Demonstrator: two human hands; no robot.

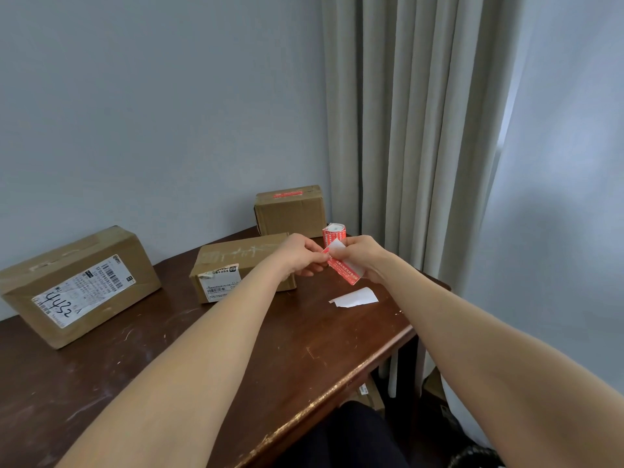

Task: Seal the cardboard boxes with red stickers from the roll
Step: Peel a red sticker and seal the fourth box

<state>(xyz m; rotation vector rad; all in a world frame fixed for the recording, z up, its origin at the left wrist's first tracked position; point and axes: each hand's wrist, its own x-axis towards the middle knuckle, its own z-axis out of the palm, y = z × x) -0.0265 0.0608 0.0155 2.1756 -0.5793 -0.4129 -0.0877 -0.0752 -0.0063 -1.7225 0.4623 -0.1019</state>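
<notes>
A dark brown wooden table [141, 373], scuffed and scratched, stands in a corner against a pale grey wall, with a beige curtain [415, 130] hanging at the two o'clock side.

Above the table's far right part, both hands hold one red sticker [346, 271] printed with small white characters too fine to read. The left hand [299, 253] pinches the sticker's upper corner between closed fingertips; the right hand [361, 256] has its fingers closed on the white backing paper [336, 246], which curls away from the sticker. Just behind the hands, toward twelve o'clock, stands one sticker roll [334, 235], upright on the table, red outside with a white core.

One loose white backing scrap [354, 297] lies on the table at five o'clock from the hands.

There are three cardboard boxes. The middle box [236, 265], at nine o'clock and just beside the left hand, carries a white shipping label with barcodes. The far box [290, 209], at eleven o'clock against the wall, has one red sticker across its top seam. The largest box [79, 285], well apart at the nine o'clock edge, bears a barcode label handwritten "4432".
</notes>
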